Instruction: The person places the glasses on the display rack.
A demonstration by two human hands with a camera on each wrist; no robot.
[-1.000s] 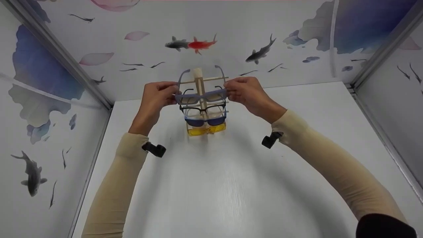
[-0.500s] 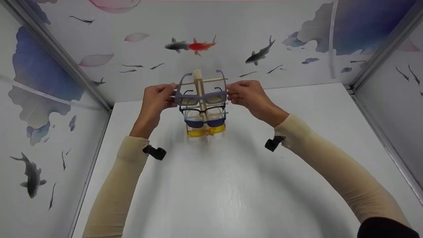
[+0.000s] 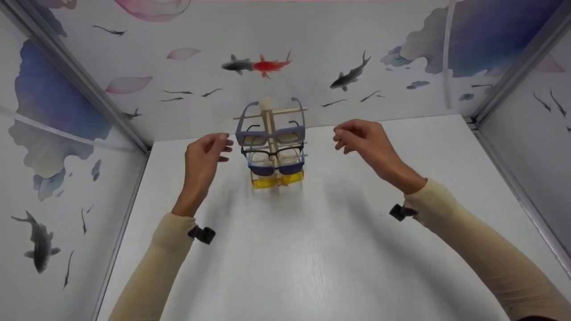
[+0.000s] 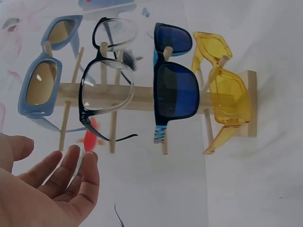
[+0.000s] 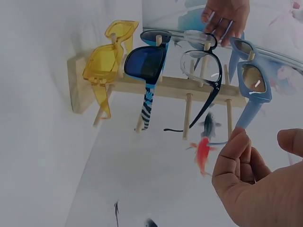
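Observation:
A wooden display stand (image 3: 266, 106) holds a column of eyewear on its pegs. At the top sit blue-grey sunglasses (image 4: 42, 84) with brownish lenses, their temples pointing back. Below them come black-and-clear eyeglasses (image 4: 84, 97), then dark blue sunglasses (image 4: 178, 90) with a striped temple, and yellow glasses (image 4: 232, 97) lowest. My left hand (image 3: 203, 158) is apart from the stand on its left, fingers loosely bent and holding nothing. On the other side, my right hand (image 3: 368, 142) hovers farther from the stand, thumb and fingers relaxed, nothing between them.
The stand rises from a white table (image 3: 276, 249) near the back wall (image 3: 312, 26), which is printed with fish and petals. Side panels with metal edges (image 3: 80, 73) border the table. A small black camera (image 3: 203, 234) is strapped to each wrist.
Both hands have let go of the blue-grey sunglasses and drawn away, the left one left and down, the right one right and down. The sunglasses stay on the top pegs.

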